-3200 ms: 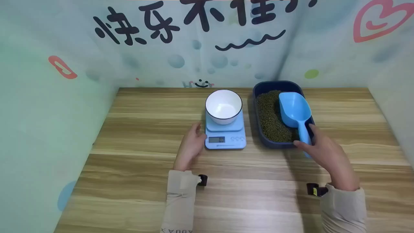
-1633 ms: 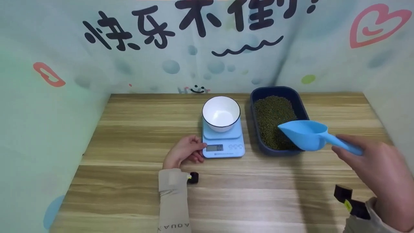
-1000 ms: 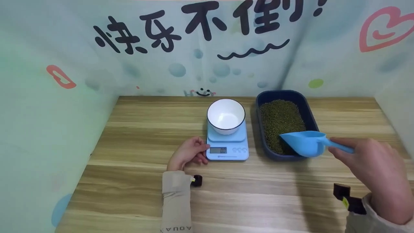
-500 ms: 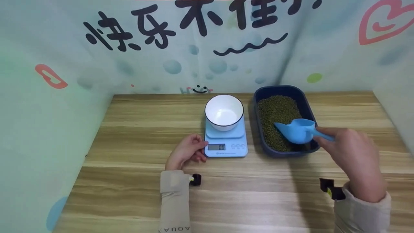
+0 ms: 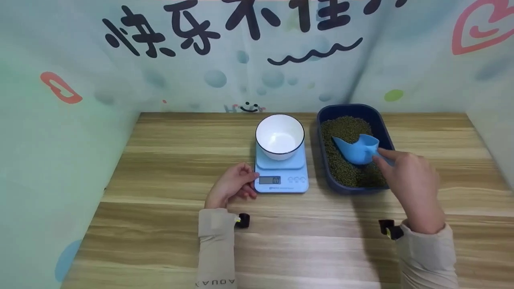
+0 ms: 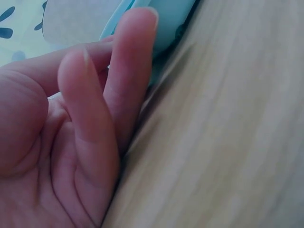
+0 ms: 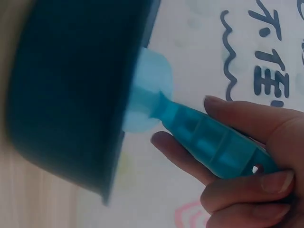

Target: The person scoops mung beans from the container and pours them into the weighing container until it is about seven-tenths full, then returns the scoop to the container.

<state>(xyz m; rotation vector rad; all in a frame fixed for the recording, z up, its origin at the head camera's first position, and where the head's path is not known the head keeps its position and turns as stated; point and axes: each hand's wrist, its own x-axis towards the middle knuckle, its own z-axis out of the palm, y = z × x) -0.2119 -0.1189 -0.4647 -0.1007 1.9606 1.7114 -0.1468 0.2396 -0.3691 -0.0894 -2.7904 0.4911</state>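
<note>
My right hand (image 5: 413, 184) grips the ribbed handle (image 7: 213, 137) of a light blue scoop (image 5: 357, 152), fingers curled round it in the right wrist view. The scoop's bowl is down in a dark blue tub (image 5: 325, 170), its lower part among small greenish-brown grains (image 5: 347, 126) like mung beans. My left hand (image 5: 233, 184) holds the left edge of a light blue kitchen scale (image 5: 287, 186), thumb at the edge beside the display, other fingers curled. The display reads 0.0. On the scale's platform stands a white bowl (image 5: 280, 134) with a dark rim and nothing in it.
The wooden table (image 5: 168, 168) ends at a printed backdrop (image 5: 180, 80) right behind the tub and scale. The tub stands just right of the scale with a narrow gap between. Small black wrist cameras (image 5: 243, 220) sit at both cuffs.
My right hand took up the scoop from the tub, turned it at the near right rim, then moved it left and forward into the grains. My left hand settled against the scale's edge.
</note>
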